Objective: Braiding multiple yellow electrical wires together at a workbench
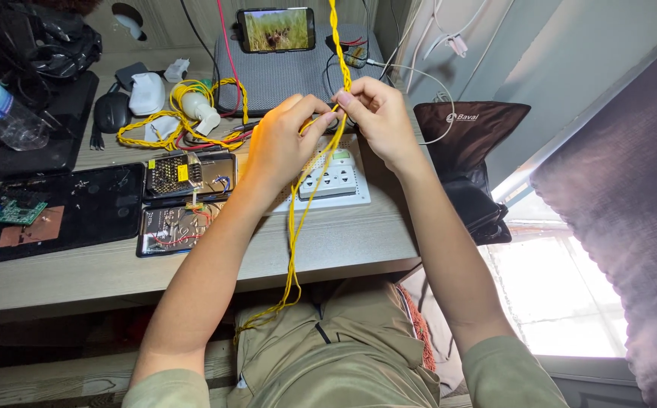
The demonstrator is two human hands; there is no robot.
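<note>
Both hands up over the surface (328, 242), working the yellow wire (298, 219) at one spot. Left hand (279, 147) — grip pressed together, thumb + index pinching the loose strands just below the twisted part. Right hand (378, 113) — fingertips closed on the same wire right at the end of the twist, touching or nearly touching the left fingertips.

Key relation: wire's long axis runs near-to-far. Above the pinch, the twisted section (337, 38) goes up and away out of the top of view. Below the pinch, separate strands drop toward the near edge, past the white power strip (336, 181), and hang off the surface down to the lap (328, 340). So twisted part = far of the grip, untwisted = near. Right hand is the far one, on the twist; left sits just near + left of it.

Around: coil of more yellow wire (173, 125) far left, circuit boards (185, 200) left, phone (275, 29) far centre, dark bag (472, 143) right.
</note>
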